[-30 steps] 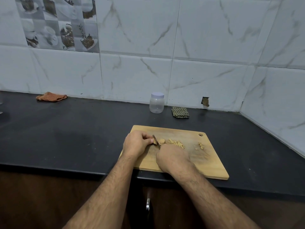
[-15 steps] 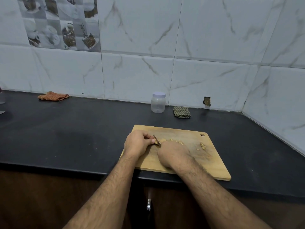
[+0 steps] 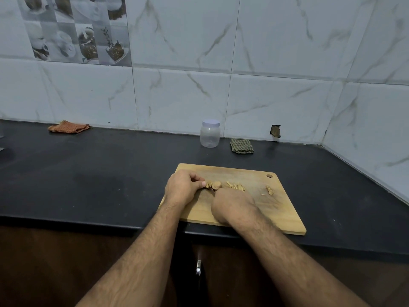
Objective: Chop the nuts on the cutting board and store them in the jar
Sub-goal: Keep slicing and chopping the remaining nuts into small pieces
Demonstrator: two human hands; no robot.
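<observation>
On the black counter, a wooden cutting board near the front edge. Left hand curled, fingertips pinching a row of nuts on the board's middle. Right hand just beside, clenched over a knife, only a sliver of blade showing. Cut slivers right of the row; a few loose pieces near the board's hole. Against the wall, a clear jar, lid on, between an orange cloth and a green cloth.
</observation>
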